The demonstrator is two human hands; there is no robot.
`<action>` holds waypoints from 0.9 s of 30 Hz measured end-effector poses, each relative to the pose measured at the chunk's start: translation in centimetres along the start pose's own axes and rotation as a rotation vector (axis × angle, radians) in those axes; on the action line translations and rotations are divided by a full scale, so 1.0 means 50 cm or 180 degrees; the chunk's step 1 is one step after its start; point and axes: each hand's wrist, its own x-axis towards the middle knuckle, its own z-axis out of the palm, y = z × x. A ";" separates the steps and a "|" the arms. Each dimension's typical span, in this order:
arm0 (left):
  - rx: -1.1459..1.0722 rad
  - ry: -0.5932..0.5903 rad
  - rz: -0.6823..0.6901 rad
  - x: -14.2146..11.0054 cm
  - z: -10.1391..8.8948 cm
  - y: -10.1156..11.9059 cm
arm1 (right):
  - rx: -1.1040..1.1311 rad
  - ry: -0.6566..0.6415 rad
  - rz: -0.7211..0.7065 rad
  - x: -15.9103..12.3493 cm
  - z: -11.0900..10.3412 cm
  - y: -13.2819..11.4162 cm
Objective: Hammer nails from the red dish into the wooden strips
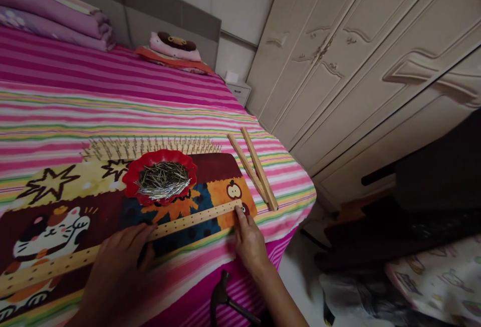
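A single head-worn camera looks forward and down across a striped bed (195, 94); the left hand (118, 252) and right hand (251, 243) are close, low in the view; the headboard (165, 14) lies farther off at upper left; a wardrobe (349, 66) slants at right.

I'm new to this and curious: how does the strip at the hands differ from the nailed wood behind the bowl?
The strip shows rows of dark dots without standing nails; the nailed wood bristles with nails. The left hand covers part of the strip and the right hand touches its end; neither touches the nailed wood. The strip lies nearer than the bowl, the nailed wood beyond it. Both look pale.
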 end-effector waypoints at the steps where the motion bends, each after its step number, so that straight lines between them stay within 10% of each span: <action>1: 0.0000 0.0006 -0.0004 0.000 0.001 0.000 | -0.0007 -0.0031 -0.0014 -0.003 0.000 -0.003; 27: -0.0007 -0.0034 -0.0008 0.000 -0.012 0.014 | 0.0139 -0.0502 -0.0286 -0.036 0.008 -0.074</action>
